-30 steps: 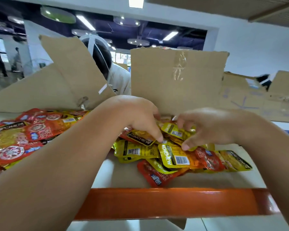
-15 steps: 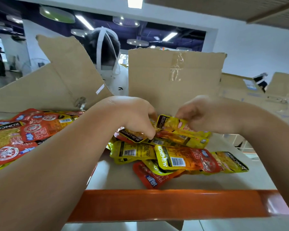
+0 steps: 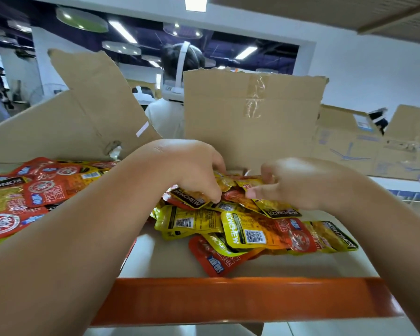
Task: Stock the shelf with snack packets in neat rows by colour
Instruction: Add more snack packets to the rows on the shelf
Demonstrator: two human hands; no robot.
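Two bare forearms reach forward from the lower corners of the view and converge at mid-frame. The left hand is palm down with knuckles raised, its fingers curled downward so the fingertips touch a KONCHEW-labelled packet; whether they grip it is hidden. The right hand, close beside the left but not touching it, pinches a yellow snack packet between thumb and forefinger.
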